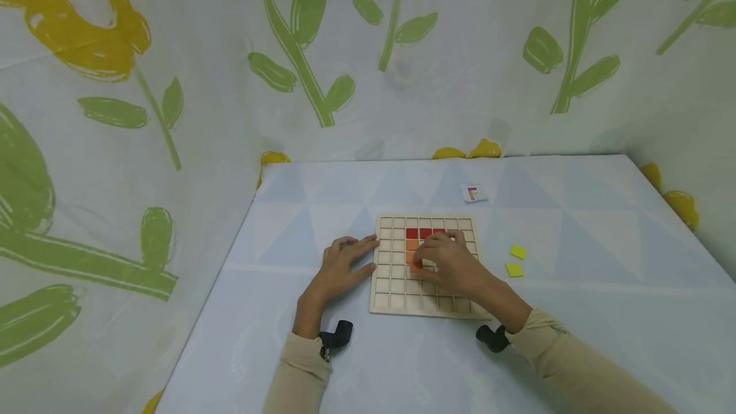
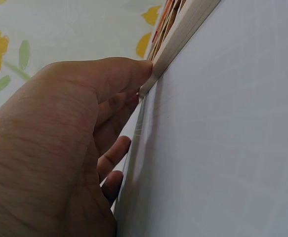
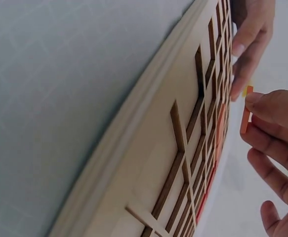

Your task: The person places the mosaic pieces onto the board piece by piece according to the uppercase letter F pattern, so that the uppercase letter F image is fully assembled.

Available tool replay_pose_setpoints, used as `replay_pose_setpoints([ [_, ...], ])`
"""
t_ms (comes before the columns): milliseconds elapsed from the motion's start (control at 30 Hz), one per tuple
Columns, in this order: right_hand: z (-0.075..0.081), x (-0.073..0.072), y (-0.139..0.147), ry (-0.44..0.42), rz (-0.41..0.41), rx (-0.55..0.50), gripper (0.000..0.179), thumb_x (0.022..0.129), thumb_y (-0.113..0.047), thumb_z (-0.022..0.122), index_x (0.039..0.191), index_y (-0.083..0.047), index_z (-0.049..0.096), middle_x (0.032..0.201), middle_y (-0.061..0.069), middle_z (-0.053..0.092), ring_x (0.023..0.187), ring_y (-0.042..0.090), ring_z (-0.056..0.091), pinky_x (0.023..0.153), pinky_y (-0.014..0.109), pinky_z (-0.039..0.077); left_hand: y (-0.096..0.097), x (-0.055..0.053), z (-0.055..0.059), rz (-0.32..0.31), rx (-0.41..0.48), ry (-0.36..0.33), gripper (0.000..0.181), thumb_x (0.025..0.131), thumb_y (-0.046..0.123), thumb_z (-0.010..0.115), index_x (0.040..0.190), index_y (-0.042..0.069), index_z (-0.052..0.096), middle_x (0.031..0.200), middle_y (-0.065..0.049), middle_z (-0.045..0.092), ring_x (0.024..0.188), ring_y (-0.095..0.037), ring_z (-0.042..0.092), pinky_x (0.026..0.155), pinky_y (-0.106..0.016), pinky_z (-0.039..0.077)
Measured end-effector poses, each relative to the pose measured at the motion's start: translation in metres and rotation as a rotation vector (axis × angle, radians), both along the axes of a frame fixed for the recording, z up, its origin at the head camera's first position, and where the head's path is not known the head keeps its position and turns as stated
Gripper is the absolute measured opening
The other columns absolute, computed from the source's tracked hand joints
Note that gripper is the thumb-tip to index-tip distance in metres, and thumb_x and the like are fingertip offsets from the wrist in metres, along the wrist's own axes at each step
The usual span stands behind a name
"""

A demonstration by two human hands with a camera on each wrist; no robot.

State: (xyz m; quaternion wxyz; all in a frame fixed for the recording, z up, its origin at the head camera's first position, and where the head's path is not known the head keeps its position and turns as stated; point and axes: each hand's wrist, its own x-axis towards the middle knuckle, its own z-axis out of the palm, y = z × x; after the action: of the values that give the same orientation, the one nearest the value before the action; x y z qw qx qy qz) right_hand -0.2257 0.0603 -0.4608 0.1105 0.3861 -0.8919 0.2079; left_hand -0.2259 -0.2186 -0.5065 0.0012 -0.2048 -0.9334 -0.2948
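A wooden grid board (image 1: 391, 302) lies flat on the table, divided into small square cells. Three red tiles (image 1: 412, 233) sit in a row near its far side, with orange tiles (image 1: 412, 245) in the column below the leftmost one. My right hand (image 1: 451, 264) is over the board, pinching a thin orange square tile (image 3: 246, 111) between thumb and fingertips above the grid; its other fingers are loosely bent. At the board's left edge, my left hand (image 1: 340, 267) touches the side with fingertips and thumb, its fingers extended and spread.
To the right of the board, two yellow-green tiles (image 1: 518, 252) lie on the table (image 1: 604, 324). Beyond the board is a small card (image 1: 474, 193) printed with a coloured grid pattern. Flower-patterned cloth (image 1: 437, 101) hangs behind the table and at its sides.
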Motion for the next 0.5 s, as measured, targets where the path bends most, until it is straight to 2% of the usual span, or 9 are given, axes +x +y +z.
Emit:
replay_pose_setpoints([
  [267,-0.0026,0.0004,-0.0066,-0.043,-0.04,0.069,0.014,0.08,-0.026,0.086,0.088,-0.019,0.077,0.095,-0.005,0.072,0.103,0.019,0.059,0.095,0.056,0.033,0.001,-0.0007,0.0,0.003,-0.002,-0.014,0.051,0.101,0.037,0.058,0.15,0.024,0.05,0.156,0.01,0.04,0.135,-0.028,0.034,0.103,-0.054,0.024],
  [500,-0.0074,-0.0006,-0.0073,0.008,-0.033,0.068,0.011,0.08,-0.02,0.086,0.086,-0.019,0.077,0.093,-0.006,0.072,0.101,0.019,0.059,0.093,0.054,0.033,0.0007,-0.0005,0.0018,0.006,-0.002,-0.02,0.052,0.101,0.037,0.058,0.15,0.025,0.05,0.156,0.011,0.04,0.135,-0.027,0.034,0.104,-0.054,0.024],
])
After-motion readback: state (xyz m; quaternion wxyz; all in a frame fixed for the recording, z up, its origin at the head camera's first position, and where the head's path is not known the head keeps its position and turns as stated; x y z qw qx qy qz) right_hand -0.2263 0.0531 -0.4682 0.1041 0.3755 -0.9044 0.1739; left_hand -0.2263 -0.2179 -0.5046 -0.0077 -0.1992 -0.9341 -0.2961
